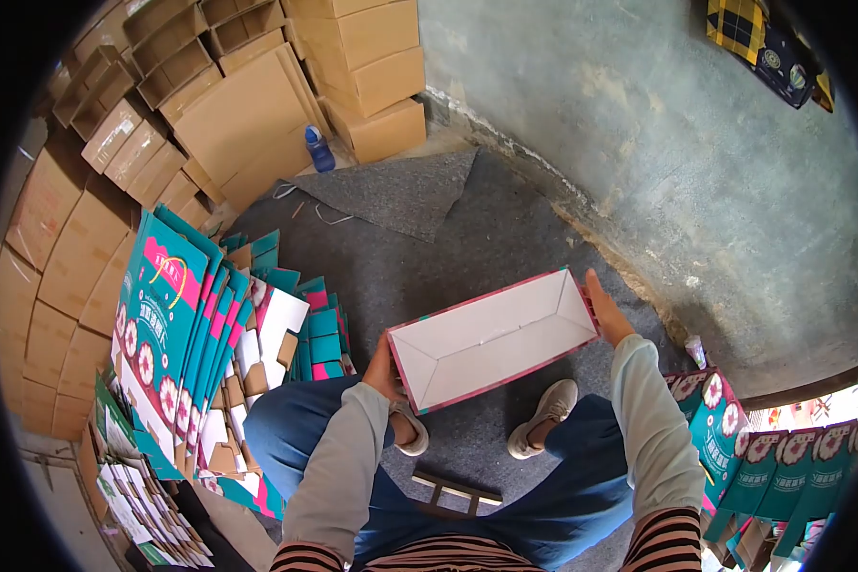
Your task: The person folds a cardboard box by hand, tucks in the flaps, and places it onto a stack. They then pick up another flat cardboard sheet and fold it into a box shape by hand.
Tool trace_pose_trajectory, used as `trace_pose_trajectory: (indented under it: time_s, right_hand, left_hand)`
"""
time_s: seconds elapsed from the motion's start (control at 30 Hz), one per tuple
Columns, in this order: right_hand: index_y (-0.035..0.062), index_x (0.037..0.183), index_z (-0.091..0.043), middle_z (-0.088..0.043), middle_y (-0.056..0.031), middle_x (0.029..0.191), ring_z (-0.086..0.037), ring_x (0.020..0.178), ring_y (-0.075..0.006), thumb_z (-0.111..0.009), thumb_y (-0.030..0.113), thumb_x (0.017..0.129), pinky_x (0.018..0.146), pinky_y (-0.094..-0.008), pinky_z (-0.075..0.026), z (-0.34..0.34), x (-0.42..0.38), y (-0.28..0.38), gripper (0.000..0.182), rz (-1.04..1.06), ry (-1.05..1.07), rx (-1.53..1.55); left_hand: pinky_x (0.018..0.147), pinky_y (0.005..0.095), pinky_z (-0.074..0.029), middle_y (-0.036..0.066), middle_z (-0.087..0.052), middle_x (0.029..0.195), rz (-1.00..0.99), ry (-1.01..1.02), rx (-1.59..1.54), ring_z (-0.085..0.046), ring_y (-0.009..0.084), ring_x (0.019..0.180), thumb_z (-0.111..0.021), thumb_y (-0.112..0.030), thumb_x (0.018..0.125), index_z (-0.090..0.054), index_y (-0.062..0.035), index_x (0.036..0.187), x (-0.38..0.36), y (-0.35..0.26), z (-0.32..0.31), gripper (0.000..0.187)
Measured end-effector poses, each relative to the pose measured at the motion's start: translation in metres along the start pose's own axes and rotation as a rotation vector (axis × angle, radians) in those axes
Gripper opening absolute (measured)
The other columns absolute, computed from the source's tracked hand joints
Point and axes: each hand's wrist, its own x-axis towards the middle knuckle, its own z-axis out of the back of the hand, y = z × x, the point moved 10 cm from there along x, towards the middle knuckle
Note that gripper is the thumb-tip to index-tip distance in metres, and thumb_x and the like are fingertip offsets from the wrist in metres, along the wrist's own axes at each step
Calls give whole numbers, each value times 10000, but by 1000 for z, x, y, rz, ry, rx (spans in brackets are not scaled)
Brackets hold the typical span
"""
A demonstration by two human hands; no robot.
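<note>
A long cardboard gift box is held between my two hands, over the floor in front of my knees. Its open side faces me, showing the plain white inside and pink-red edges with a bit of teal. My left hand is closed against the left end of the box, its fingers partly hidden behind the wall. At the other end, my right hand presses on the short wall, fingers pointing up along the outside.
Flattened teal and pink printed cartons stand stacked at my left. More printed boxes lie at my right. Brown cardboard boxes are piled behind, near a blue bottle. A grey mat piece lies ahead, and a concrete wall rises on the right.
</note>
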Motion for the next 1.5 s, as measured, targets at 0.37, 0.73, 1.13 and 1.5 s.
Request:
trace_pose_trajectory:
  time_s: [0.37,0.73,1.13,1.5]
  right_hand:
    - [87,1217,-572,-637,-56,1102,-593,960,-151,-376,700,891,831,-259,-434,13,-49,51,721,180,242,371]
    - [119,1367,-430,-531,-142,1311,-490,1210,-336,-373,660,893,993,-599,-359,-5,-36,-67,721,-229,156,148]
    - [74,1232,-579,-635,-115,1168,-599,1081,-295,-472,534,895,882,-441,-484,5,-15,-75,580,343,389,-292]
    - [54,1126,-614,-654,-115,1008,-631,900,-197,-461,433,920,738,-400,-503,-6,-16,-123,458,-8,120,59]
  left_hand:
    - [1086,378,-302,126,-489,1342,-842,280,163,-443,228,1266,-525,-239,872,-378,3,1372,-103,-99,-71,575]
    - [1026,509,-302,97,-479,1367,-351,-108,206,-410,278,1270,-387,-717,869,-467,-169,1364,-30,-20,20,743]
    - [964,438,-441,73,-577,1245,-309,-154,72,-528,227,1167,-438,-568,932,-514,-139,1295,-20,6,34,567]
    - [957,415,-444,59,-532,1332,-278,42,103,-537,254,1176,-474,-580,919,-495,-135,1346,2,14,33,617]
